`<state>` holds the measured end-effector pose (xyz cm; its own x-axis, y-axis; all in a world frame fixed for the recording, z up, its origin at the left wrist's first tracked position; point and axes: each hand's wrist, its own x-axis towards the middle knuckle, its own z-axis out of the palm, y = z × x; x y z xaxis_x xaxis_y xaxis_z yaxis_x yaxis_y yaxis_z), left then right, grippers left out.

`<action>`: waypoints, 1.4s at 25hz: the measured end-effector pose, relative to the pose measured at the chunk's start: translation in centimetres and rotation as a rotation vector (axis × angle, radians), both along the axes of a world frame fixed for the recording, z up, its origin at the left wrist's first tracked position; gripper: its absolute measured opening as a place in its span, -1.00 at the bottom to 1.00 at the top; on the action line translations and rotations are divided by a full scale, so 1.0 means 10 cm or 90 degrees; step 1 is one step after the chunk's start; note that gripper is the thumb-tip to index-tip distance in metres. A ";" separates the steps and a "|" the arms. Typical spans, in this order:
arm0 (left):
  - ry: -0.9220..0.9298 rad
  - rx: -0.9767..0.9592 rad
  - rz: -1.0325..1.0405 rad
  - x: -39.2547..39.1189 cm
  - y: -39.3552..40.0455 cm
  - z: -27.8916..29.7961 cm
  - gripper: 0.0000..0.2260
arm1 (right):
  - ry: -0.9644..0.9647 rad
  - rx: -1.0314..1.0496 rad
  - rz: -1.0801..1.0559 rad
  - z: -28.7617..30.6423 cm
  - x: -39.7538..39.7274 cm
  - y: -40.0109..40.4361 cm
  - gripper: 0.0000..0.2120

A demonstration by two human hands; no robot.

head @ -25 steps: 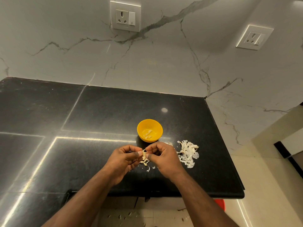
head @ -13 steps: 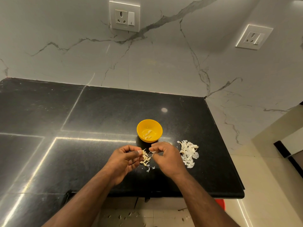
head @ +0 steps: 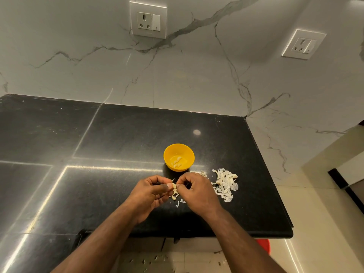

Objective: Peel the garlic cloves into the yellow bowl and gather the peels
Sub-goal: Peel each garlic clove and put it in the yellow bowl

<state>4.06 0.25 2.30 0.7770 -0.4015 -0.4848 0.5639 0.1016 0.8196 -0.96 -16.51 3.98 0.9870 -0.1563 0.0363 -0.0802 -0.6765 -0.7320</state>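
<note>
Near the counter's (head: 118, 134) front edge, the left hand (head: 151, 192) and right hand (head: 197, 191) pinch one garlic clove (head: 174, 186), stripping skin just before the yellow bowl (head: 178, 157), likely for dropping cloves in, peels (head: 225, 183) heaped toward the right edge.

Glossy black stone counter (head: 122, 134)

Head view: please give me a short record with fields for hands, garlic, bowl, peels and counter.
left hand: pinches the garlic clove
right hand: pinches the same clove from the other side
garlic clove: between both hands, above the counter
yellow bowl: upright, holds a few peeled cloves
peel pile: on the counter, right of the hands
counter: black, glossy
</note>
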 end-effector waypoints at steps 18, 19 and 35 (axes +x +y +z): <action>0.029 -0.026 -0.024 -0.02 0.00 0.06 -0.72 | 0.086 0.035 0.131 0.12 -0.05 -0.12 -0.62; 0.028 -0.022 -0.027 -0.01 0.00 0.06 -0.76 | 0.093 0.025 0.149 0.12 -0.04 -0.11 -0.62; -0.023 -0.024 -0.050 -0.02 0.01 0.03 -0.88 | 0.119 0.314 0.038 -0.05 0.03 -0.13 -0.79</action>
<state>3.89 0.33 2.57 0.7595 -0.4789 -0.4403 0.5413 0.0898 0.8360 -0.65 -17.80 3.43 0.9774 -0.0536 -0.2047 -0.2115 -0.2622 -0.9415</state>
